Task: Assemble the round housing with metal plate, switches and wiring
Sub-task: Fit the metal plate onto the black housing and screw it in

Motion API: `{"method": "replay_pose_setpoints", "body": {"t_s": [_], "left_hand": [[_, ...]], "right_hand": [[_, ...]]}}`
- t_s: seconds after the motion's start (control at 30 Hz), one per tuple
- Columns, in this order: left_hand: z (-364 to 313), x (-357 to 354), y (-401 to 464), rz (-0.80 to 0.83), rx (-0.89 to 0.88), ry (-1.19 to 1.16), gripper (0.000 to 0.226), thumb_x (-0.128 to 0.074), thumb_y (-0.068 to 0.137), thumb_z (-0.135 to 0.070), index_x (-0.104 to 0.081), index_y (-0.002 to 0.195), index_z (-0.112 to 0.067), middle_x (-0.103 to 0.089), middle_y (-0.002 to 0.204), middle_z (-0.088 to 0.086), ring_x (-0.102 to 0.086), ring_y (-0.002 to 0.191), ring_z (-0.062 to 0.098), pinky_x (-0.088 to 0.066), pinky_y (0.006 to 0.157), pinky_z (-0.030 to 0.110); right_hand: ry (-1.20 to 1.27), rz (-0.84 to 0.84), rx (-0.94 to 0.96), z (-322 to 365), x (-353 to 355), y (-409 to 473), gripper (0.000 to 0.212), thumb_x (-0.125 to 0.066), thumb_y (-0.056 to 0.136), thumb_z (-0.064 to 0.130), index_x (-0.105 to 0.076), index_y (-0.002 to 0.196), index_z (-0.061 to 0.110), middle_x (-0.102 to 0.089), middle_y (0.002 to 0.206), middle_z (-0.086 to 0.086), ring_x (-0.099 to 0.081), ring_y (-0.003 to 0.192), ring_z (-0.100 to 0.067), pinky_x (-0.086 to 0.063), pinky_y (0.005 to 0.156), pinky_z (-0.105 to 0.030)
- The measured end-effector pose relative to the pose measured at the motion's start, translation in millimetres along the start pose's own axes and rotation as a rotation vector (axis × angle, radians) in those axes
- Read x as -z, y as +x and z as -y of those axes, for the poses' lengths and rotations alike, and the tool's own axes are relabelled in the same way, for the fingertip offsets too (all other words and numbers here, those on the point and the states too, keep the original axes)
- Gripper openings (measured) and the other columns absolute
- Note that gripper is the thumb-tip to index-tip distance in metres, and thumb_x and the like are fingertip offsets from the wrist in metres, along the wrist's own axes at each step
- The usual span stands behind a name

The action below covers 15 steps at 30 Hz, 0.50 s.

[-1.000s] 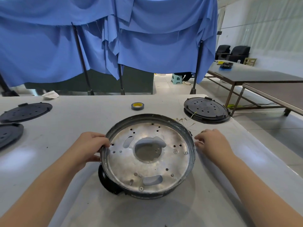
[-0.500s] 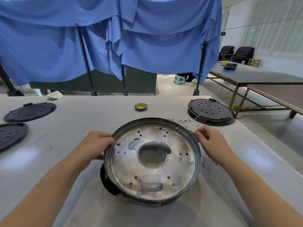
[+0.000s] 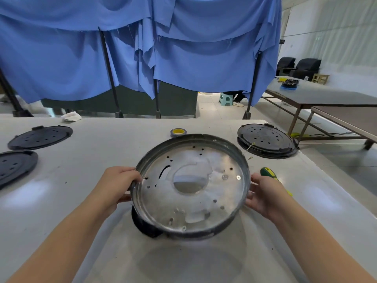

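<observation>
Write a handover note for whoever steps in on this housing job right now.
Left hand grips the round housing at its left rim; right hand holds the right rim.
Metal plate already sits inside the housing, which is tilted, its far edge raised.
Green and yellow screwdriver lies just beyond the right hand.
No switches or wiring visible on this side; both apparently still to do.

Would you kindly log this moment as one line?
left hand grips rim | right hand holds opposite rim | round dark housing with shiny metal plate tilted

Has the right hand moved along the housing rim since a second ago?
Yes. The right hand shifted toward the person, away from the black perforated lid, gripping the round metal-plated housing lower.
</observation>
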<state>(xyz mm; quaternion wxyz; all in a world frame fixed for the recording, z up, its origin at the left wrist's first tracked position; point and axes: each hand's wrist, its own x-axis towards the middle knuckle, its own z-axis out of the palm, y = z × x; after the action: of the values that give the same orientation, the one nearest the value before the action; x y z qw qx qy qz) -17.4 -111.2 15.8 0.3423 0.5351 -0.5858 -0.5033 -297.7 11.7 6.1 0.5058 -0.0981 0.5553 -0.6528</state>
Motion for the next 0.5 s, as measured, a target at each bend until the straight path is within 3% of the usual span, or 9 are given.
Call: {"method": "replay_pose_setpoints", "body": {"t_s": [0.1, 0.17, 0.33, 0.43, 0.5], "left_hand": [[-1.4, -2.4, -2.0, -0.010, 0.023, -0.118, 0.042, -0.052, 0.080, 0.006, -0.052, 0.044, -0.016, -0.042, 0.048, 0.001, -0.042, 0.039, 0.011, -0.043, 0.040, 0.022], [-2.5, -6.0, -5.5, -0.015, 0.036, -0.198, 0.031, -0.051, 0.080, 0.007, -0.056, 0.054, -0.011, -0.047, 0.053, 0.004, -0.048, 0.044, 0.014, -0.048, 0.044, 0.025], [-1.5, -20.7, -20.8, -0.043, 0.041, -0.328, 0.017, -0.050, 0.082, 0.008, -0.063, 0.081, -0.004, -0.059, 0.064, 0.006, -0.057, 0.060, 0.019, -0.055, 0.051, 0.030], [0.0, -29.0, -30.5, -0.028, 0.067, -0.390, 0.019, -0.049, 0.083, 0.010, -0.061, 0.088, -0.003, -0.060, 0.069, 0.007, -0.058, 0.067, 0.020, -0.055, 0.051, 0.031], [0.2, -30.9, -36.2, 0.015, 0.087, -0.413, 0.018, -0.049, 0.082, 0.009, -0.060, 0.091, -0.003, -0.062, 0.075, 0.007, -0.060, 0.070, 0.019, -0.056, 0.053, 0.032]], "right_hand": [[0.021, 0.053, -0.063, -6.9, -6.2, -3.2, 0.038, -0.026, 0.103, 0.014, -0.044, 0.134, 0.002, -0.067, 0.101, -0.021, -0.070, 0.066, -0.029, -0.057, 0.049, -0.038], [0.057, 0.115, -0.058, -10.2, -12.9, -7.2, 0.040, -0.025, 0.103, 0.015, -0.044, 0.135, 0.001, -0.069, 0.099, -0.021, -0.071, 0.068, -0.029, -0.057, 0.052, -0.038], [0.221, 0.085, 0.023, -13.7, -31.9, -14.4, 0.035, -0.026, 0.099, 0.009, -0.060, 0.099, 0.005, -0.069, 0.067, -0.010, -0.067, 0.052, -0.020, -0.056, 0.049, -0.032], [0.253, 0.009, 0.126, -14.9, -38.4, -16.7, 0.032, -0.028, 0.089, -0.001, -0.048, 0.067, 0.012, -0.050, 0.054, -0.004, -0.048, 0.045, -0.015, -0.043, 0.045, -0.025], [0.263, -0.021, 0.159, -13.8, -40.4, -20.0, 0.034, -0.029, 0.085, -0.002, -0.040, 0.057, 0.014, -0.045, 0.046, -0.001, -0.043, 0.039, -0.013, -0.037, 0.040, -0.021]]}}
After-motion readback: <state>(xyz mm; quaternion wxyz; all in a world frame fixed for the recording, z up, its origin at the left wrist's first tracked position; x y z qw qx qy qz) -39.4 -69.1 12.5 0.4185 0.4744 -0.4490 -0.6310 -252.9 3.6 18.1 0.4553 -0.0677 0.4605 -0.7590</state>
